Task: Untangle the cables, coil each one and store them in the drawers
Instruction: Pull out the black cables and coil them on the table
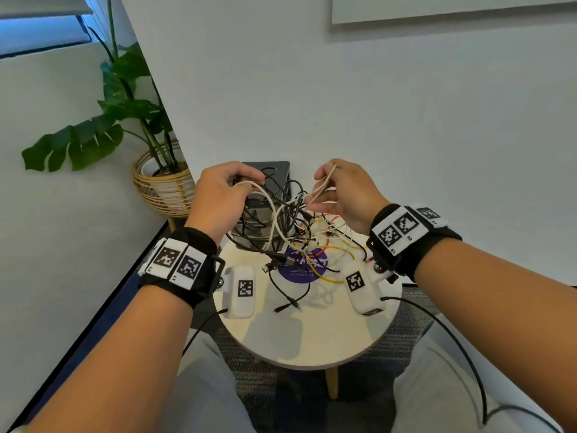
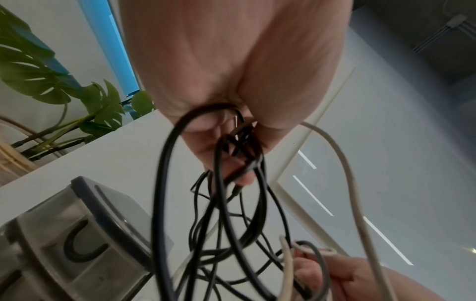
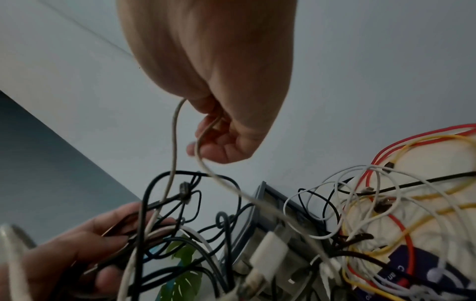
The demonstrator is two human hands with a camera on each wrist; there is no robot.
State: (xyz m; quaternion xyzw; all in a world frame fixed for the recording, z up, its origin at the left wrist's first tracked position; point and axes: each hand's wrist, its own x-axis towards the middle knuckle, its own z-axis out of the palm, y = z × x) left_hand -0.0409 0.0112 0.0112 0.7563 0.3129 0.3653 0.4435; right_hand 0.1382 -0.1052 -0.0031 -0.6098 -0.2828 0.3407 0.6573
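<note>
A tangle of black, white, yellow and red cables (image 1: 299,232) hangs between my hands and trails onto a small round table (image 1: 312,339). My left hand (image 1: 224,195) is raised at the left and grips a bunch of black cable loops (image 2: 239,142). My right hand (image 1: 340,192) is level with it at the right and pinches a loop of beige cable (image 3: 198,146) that runs down into the tangle. Behind the cables stands a grey drawer unit (image 1: 265,170), with a black cable (image 2: 82,248) lying in its top recess.
A purple round sticker (image 1: 304,270) lies on the table under yellow (image 3: 417,195) and red (image 3: 401,228) cables. A potted plant (image 1: 131,120) in a wicker basket (image 1: 162,185) stands at the left. White walls close behind. Black leads trail from my wrist cameras.
</note>
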